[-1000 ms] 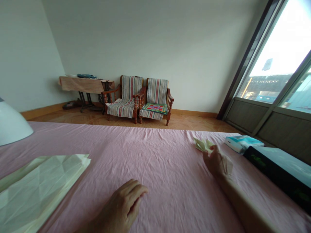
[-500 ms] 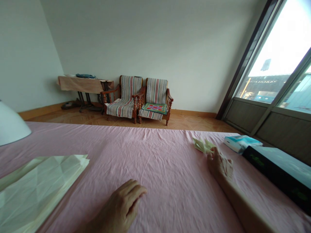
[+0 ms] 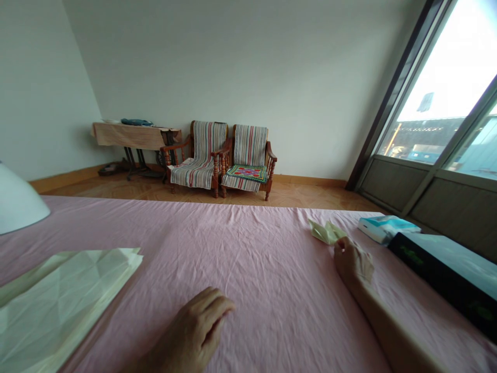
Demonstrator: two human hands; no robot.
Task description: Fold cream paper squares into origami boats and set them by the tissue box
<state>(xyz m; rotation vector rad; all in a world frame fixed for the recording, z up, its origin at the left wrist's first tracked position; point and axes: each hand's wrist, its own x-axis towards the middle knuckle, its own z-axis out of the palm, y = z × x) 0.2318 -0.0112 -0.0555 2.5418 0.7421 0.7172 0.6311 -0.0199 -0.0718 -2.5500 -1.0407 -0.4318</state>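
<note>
My right hand point(image 3: 352, 262) lies on the pink cloth point(image 3: 252, 259) at the right, fingers curled in, its knuckles just behind a small folded pale green paper figure point(image 3: 325, 231). The figure rests flat on the cloth, and the hand's tip is beside its near corner; I cannot tell if they touch. My left hand point(image 3: 195, 331) rests palm down near the front edge, fingers loosely stretched and holding nothing.
A stack of large creased pale paper sheets point(image 3: 58, 295) lies at the front left. A white rounded object point(image 3: 15, 204) sits at the far left. At the right are a blue-and-white box point(image 3: 384, 228) and a long black box point(image 3: 446, 274). Two striped chairs point(image 3: 225, 158) stand beyond.
My right hand has drawn back a little from the folded paper figure and its fingers have curled in. The figure stays on the cloth. My left hand has not moved.
</note>
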